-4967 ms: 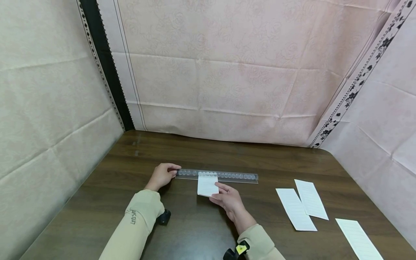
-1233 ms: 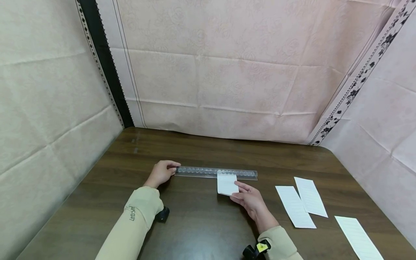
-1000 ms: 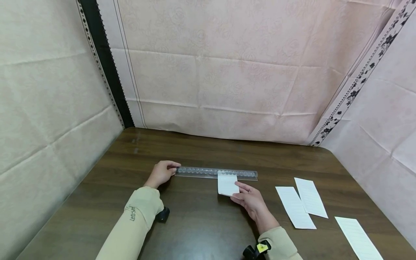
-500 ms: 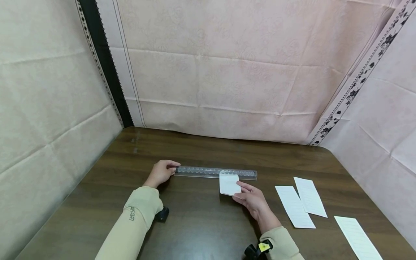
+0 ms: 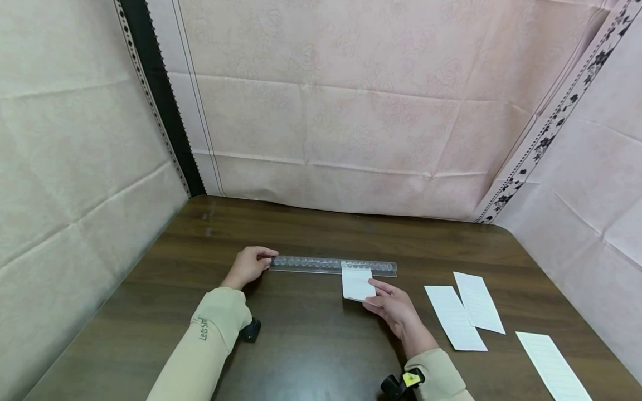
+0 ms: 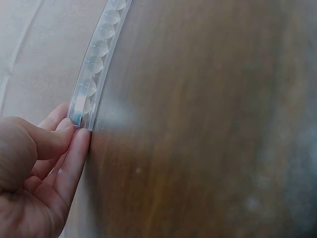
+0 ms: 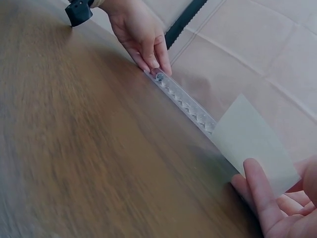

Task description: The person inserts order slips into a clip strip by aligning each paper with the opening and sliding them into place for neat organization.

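Note:
A long, clear plastic strip (image 5: 308, 264) with a row of round bumps lies sideways across the table. My left hand (image 5: 249, 268) pinches its left end; in the left wrist view the thumb (image 6: 60, 136) presses against that end. My right hand (image 5: 398, 313) pinches a small white paper slip (image 5: 357, 284) by its lower right corner, between thumb and fingers. The slip's top edge overlaps the strip, right of its middle. In the right wrist view, the paper slip (image 7: 252, 144) covers part of the clear strip (image 7: 183, 101).
Two white paper slips, one (image 5: 453, 317) touching or overlapping another (image 5: 480, 303), lie to the right on the brown wooden table (image 5: 301, 356). A third lined slip (image 5: 554, 365) lies nearer the front right. Pale patterned cloth (image 5: 321, 128) hangs behind and on both sides.
My right hand has slid the paper slip rightward along the clear strip, from near its middle to nearer its right end. My left hand stays on the strip's left end.

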Demonstrator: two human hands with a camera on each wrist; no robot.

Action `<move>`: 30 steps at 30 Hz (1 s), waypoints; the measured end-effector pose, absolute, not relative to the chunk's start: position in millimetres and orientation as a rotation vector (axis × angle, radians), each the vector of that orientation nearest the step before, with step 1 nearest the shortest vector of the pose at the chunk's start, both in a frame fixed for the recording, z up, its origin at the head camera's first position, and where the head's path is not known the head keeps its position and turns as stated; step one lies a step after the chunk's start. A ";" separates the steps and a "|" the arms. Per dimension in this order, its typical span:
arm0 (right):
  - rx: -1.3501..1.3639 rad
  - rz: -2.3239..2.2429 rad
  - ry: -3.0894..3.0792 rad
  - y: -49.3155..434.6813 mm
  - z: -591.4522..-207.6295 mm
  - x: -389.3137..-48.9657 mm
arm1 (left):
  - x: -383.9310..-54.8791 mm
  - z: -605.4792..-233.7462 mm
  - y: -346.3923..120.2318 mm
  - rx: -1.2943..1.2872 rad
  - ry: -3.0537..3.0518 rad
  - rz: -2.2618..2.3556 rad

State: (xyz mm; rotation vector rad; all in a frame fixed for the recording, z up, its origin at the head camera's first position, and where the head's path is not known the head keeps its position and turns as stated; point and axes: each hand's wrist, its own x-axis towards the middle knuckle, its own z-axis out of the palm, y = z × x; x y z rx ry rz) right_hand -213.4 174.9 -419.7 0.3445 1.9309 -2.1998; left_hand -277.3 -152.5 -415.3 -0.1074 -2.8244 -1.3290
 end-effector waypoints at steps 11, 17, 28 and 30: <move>0.345 -2.203 1.942 184.0 -419.6 -213.3 | -277.4 -414.8 -151.7 -0.115 -2.824 -1.322; 0.331 -2.213 1.930 185.4 -419.5 -213.9 | -277.4 -414.8 -152.5 -0.125 -2.824 -1.314; 0.348 -2.202 1.941 191.4 -416.4 -213.1 | -277.4 -415.5 -152.4 -0.129 -2.814 -1.333; 0.356 -2.199 1.941 192.8 -416.1 -212.9 | -276.9 -415.0 -152.2 -0.121 -2.815 -1.343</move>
